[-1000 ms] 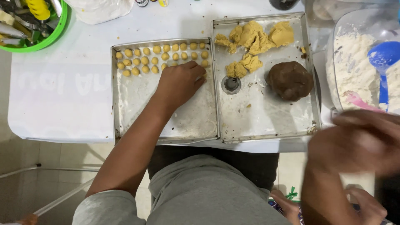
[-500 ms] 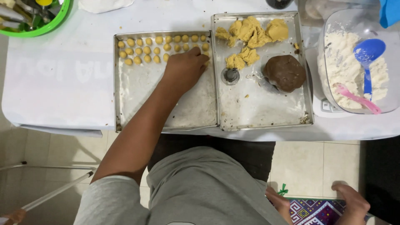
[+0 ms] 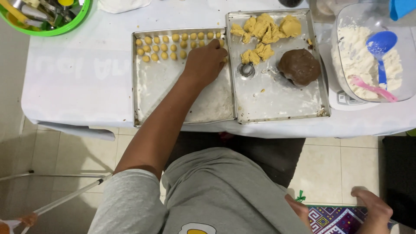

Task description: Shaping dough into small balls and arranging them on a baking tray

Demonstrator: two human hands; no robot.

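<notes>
My left hand point(image 3: 206, 60) reaches into the left metal tray point(image 3: 182, 99). Its fingertips rest at the right end of the rows of small yellow dough balls point(image 3: 160, 47). The back of the hand faces me, so anything under the fingers is hidden. My right hand point(image 3: 375, 208) hangs low at the bottom right, over a patterned rug point(image 3: 333, 219), fingers loose and holding nothing. The right tray point(image 3: 281, 99) holds lumps of yellow dough point(image 3: 264, 28), a brown dough mound point(image 3: 299, 66) and a small round metal piece point(image 3: 247, 69).
A clear tub of white flour point(image 3: 359, 56) with a blue scoop point(image 3: 381, 43) and a pink spoon point(image 3: 372, 89) stands at the right. A green bowl of utensils point(image 3: 56, 26) sits at the far left corner of the white tablecloth point(image 3: 78, 78).
My left hand has slid up to the right end of the ball rows. My right hand has dropped from beside the table to low over the rug.
</notes>
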